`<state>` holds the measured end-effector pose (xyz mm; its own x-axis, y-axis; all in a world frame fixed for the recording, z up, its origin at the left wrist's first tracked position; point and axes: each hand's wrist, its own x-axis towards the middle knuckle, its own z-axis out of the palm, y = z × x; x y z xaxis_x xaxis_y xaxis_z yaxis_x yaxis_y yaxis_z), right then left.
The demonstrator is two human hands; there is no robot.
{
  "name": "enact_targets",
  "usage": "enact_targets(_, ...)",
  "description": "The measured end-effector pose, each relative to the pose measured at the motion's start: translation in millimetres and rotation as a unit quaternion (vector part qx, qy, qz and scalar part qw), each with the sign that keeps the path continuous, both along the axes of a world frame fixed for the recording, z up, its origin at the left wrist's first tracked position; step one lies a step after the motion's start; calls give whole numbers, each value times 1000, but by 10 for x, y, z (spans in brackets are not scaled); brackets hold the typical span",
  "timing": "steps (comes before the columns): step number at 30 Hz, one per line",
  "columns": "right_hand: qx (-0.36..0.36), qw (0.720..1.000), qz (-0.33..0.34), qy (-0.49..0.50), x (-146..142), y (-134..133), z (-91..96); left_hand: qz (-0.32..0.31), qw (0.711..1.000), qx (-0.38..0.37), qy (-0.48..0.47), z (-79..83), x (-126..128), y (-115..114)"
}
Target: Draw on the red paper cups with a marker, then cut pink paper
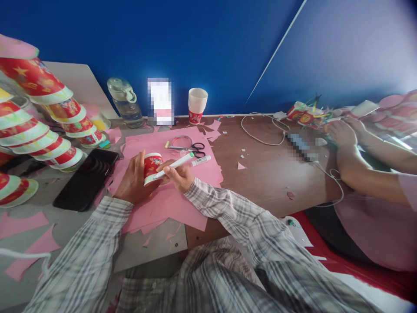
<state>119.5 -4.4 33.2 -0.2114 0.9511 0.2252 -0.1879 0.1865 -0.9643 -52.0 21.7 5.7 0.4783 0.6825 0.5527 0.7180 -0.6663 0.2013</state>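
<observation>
My left hand (pixel 134 177) is wrapped round a red paper cup (pixel 151 167) lying on its side over a sheet of pink paper (pixel 169 200). My right hand (pixel 180 175) pinches a white pen-like tube (pixel 176 165) whose near end touches the cup's rim. Just beyond the hands lie black-handled scissors (pixel 192 148), a second white tube with a green cap (pixel 201 160) and a thin metal ring (pixel 181 140).
Rows of red paper cups (pixel 42 130) stack at the left beside a black phone (pixel 86 178). A water bottle (pixel 125 102) and upright cups (pixel 197 104) stand at the blue wall. Another person's arms (pixel 358 156) work at the right near white cables (pixel 260 130).
</observation>
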Motion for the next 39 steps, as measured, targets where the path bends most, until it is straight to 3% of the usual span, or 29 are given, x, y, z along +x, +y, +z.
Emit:
enact_targets(9,-13,998,-63,-22,1,57,-22,5,999,-33,-9,77,30,-17)
enact_targets(23,-27,1000,2,8,8,10,73,-5,1000,-21,-18,79,17,-17)
enact_targets(31,-44,997,-68,-1,1,70,-9,6,1000,-16,-15,93,30,-19)
enact_targets(39,-45,998,-34,12,-4,67,21,4,1000,-21,-13,96,23,-27)
